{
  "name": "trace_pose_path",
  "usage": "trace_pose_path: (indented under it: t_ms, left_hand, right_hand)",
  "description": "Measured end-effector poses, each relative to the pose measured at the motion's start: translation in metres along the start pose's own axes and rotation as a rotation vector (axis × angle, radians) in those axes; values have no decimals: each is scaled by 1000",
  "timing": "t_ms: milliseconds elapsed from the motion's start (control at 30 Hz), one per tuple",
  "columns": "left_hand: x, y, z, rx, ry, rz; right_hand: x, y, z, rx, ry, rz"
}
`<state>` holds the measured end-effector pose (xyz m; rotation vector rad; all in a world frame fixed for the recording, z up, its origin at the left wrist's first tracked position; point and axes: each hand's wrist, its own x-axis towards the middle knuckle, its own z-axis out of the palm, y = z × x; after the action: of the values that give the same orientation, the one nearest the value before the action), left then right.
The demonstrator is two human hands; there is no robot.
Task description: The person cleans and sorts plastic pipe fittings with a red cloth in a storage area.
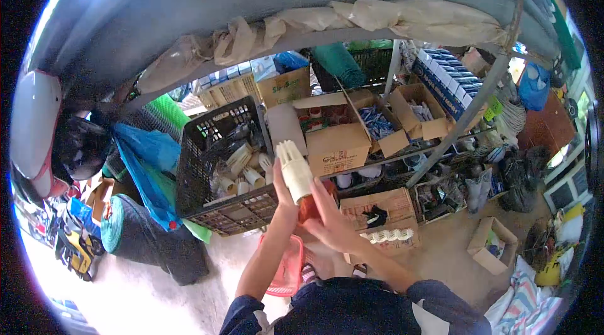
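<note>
A cream plastic fitting (294, 171) with slotted prongs at its upper end is held tilted in front of me. Its lower end is orange-red (307, 209). My left hand (285, 200) is pressed along its left side, fingers pointing up. On the right side, my right hand (328, 218) grips the lower part between thumb and fingers. Behind the fitting, a black crate (217, 209) holds several similar cream fittings (251, 176). A cardboard box (340, 146) with red and green items stands just beyond my hands.
A red plastic basket (286, 266) stands on the floor near my feet. A cardboard box (384, 206) with white ribbed parts (387, 235) lies low ahead. A slanted metal pole (459, 124) crosses the right side. Dark rolled netting (154, 240) lies at left.
</note>
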<state>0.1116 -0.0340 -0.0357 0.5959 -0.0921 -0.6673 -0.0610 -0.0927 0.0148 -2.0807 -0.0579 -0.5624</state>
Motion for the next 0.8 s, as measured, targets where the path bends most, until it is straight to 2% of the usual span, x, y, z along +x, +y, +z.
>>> trace_pose_path:
  t_ms: [33,133,167,267,300,333,400,467,500,567,600,633,667,733,767,800]
  left_hand:
    - [9,-5,3,-29,37,-15]
    - [17,-5,29,-267,-146,45]
    - [-2,9,74,-252,14,63]
    - [39,32,85,-84,-277,-50]
    - [55,38,85,95,-281,-35]
    - [74,43,83,271,-284,-16]
    - [123,44,54,542,-195,-318]
    - [128,23,44,848,-167,48]
    - [129,9,29,754,-112,65]
    - [130,-15,5,564,-13,114]
    - [116,-22,9,388,-44,77]
    - [92,-29,20,210,-69,36]
    - [72,-33,25,30,-91,-9]
    - [45,-40,19,1,-144,-82]
    - [38,-44,21,-20,-175,-114]
    - [30,-48,30,-3,-154,-128]
  right_hand:
    - [5,-3,2,-144,67,-63]
    - [29,20,-7,-95,123,-178]
    - [35,23,-15,-36,172,-258]
    - [38,24,-44,544,247,43]
    - [37,20,-53,992,271,67]
    - [35,11,-63,1218,308,162]
    - [24,34,-76,1589,234,291]
    - [14,33,-93,1741,177,371]
    - [8,33,-96,1827,148,414]
    - [7,36,-100,1653,176,251]
    - [6,38,-101,1566,197,174]
    - [8,36,-104,1664,321,175]
    - [13,37,-104,1416,477,147]
    - [29,48,-101,889,742,98]
    - [40,71,-96,704,598,-37]
    - [45,58,-93,298,496,-59]
